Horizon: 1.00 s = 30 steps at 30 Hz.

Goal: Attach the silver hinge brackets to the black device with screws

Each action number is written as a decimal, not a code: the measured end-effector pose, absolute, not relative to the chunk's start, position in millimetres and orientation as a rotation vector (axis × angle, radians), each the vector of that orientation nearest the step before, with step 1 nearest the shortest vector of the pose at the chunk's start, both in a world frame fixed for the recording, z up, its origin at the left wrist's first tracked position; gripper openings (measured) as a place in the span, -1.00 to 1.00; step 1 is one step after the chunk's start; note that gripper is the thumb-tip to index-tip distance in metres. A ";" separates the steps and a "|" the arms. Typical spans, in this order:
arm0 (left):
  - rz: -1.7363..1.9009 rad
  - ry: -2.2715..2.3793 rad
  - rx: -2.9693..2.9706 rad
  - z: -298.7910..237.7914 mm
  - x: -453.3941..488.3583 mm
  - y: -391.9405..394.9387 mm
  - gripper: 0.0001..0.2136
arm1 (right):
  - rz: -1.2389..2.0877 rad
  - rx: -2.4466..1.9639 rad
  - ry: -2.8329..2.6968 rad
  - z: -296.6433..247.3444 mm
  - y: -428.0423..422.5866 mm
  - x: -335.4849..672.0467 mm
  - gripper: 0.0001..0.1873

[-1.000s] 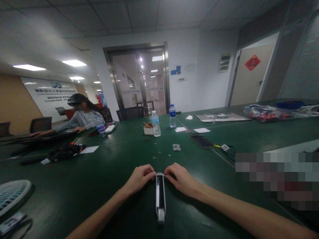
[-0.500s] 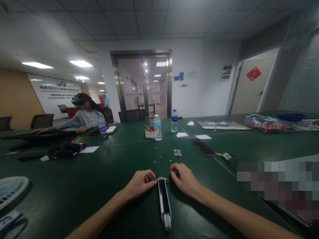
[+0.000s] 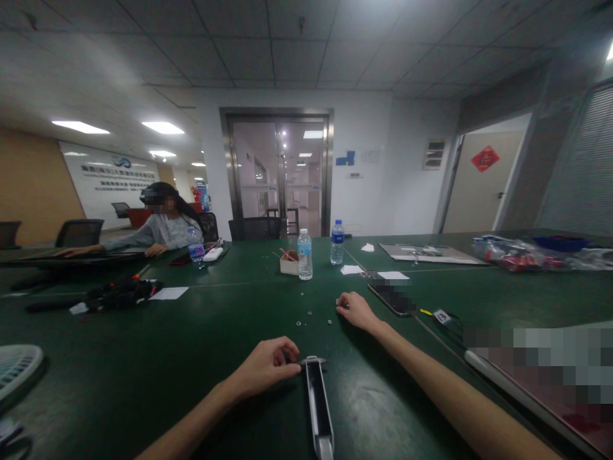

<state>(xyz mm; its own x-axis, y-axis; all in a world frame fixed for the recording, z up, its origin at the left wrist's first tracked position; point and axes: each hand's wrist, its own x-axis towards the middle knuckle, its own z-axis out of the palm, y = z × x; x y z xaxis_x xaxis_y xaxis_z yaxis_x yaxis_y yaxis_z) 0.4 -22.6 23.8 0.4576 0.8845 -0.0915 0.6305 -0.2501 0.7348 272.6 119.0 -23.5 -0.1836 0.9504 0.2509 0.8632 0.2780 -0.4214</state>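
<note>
left hand (image 3: 271,366): by far end of long device (image 3: 319,402) | right hand (image 3: 355,311): near small ring (image 3: 329,322)

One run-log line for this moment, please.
left hand: at far end of long silver-framed, dark-centred device | right hand: curled near small pale ring, grip unclear | surface: dark green table
</note>
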 end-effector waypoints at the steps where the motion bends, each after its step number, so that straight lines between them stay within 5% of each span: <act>1: 0.455 1.258 1.978 23.6 0.2 -22.4 -0.68 | 0.271 -1.637 -2.079 -23.7 120.2 272.8 -0.83; 6: 0.500 1.263 1.945 20.2 -0.8 -20.2 -0.65 | 0.191 -1.710 -2.051 -24.5 120.1 274.1 -0.62; 17: 0.623 1.222 1.772 21.8 -1.3 -16.8 -0.56 | 0.226 -1.611 -2.229 5.3 110.3 267.8 -0.85; 24: 0.901 1.173 1.422 25.7 0.1 -8.6 -0.41 | 0.545 -0.771 -2.664 65.1 47.9 223.5 -0.84; 30: 0.776 1.037 1.344 33.7 -3.2 -13.3 -0.49 | 0.355 -0.508 -2.739 78.2 15.9 199.5 -0.81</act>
